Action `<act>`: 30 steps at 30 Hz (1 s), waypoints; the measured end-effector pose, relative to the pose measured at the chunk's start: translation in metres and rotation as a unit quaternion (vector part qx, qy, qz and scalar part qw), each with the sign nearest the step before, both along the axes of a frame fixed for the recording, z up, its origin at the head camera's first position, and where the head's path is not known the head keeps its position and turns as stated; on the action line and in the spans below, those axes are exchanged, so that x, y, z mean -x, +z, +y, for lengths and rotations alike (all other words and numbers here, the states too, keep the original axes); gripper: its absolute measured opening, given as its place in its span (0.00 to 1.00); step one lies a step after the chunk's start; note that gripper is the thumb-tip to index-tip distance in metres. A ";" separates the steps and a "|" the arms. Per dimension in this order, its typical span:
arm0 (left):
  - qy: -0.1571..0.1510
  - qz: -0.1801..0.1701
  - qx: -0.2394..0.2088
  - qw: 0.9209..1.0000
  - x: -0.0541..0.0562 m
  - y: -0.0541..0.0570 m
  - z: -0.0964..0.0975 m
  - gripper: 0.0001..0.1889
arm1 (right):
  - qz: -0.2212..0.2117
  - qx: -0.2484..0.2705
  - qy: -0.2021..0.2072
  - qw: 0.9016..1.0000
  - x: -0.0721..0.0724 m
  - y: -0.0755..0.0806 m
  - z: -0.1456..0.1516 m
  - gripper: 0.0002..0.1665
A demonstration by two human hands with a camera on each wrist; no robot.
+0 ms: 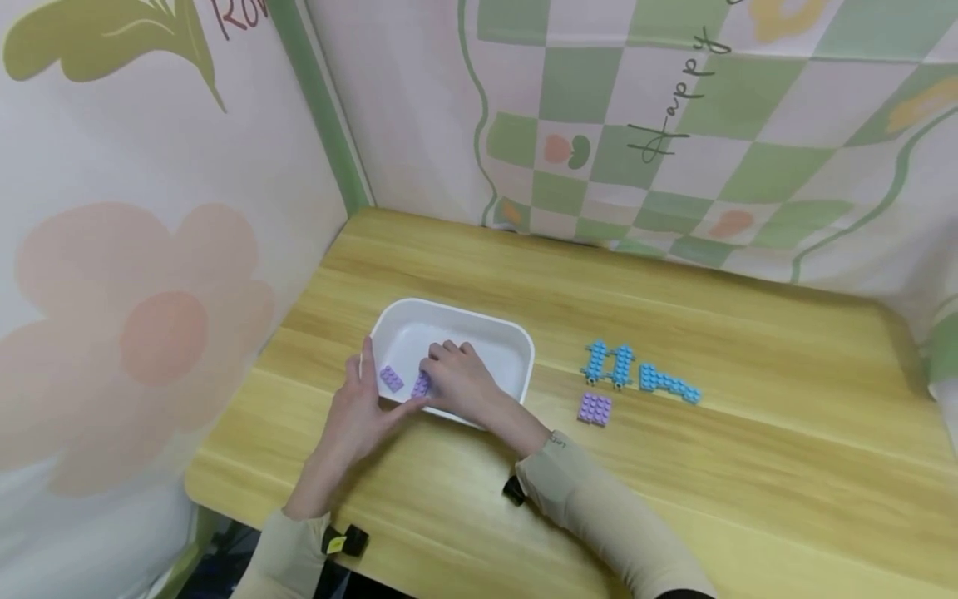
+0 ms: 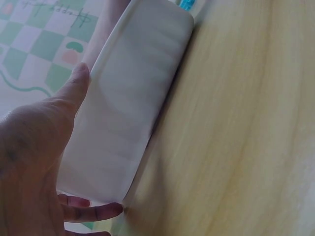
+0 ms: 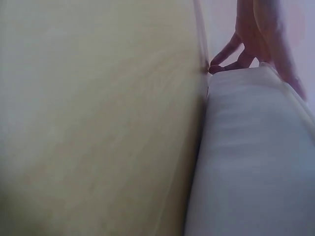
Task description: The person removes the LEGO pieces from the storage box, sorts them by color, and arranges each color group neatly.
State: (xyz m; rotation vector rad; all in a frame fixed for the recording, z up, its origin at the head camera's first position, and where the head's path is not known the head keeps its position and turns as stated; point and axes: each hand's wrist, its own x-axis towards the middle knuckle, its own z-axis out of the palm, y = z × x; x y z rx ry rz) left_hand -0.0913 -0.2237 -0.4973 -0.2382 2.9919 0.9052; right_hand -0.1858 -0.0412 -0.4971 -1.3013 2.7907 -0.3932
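A white tray (image 1: 515,334) stands on the wooden table. My left hand (image 1: 355,420) grips its near left corner, thumb along the near rim and fingers against the left end. In the left wrist view, the left hand (image 2: 37,132) has its thumb at the rim and its fingertips at the end wall. My right hand (image 1: 464,383) reaches into the tray with bent fingers; whether they hold anything I cannot tell. Right beside those fingers is a purple building brick (image 1: 420,384), partly covered. Another purple brick (image 1: 392,378) lies to its left on the tray floor.
Right of the tray lie two blue brick pieces with wheel-like ends (image 1: 595,363), (image 1: 622,366), and a stepped blue brick assembly (image 1: 669,383). Nearer me is a square purple brick piece (image 1: 595,408). Printed cloth (image 1: 599,108) hangs behind the table (image 1: 748,482).
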 end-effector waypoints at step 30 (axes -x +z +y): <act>-0.006 0.008 -0.008 1.000 0.000 -0.002 -0.001 0.72 | -0.072 0.166 -0.066 0.981 -0.018 0.050 0.083 0.28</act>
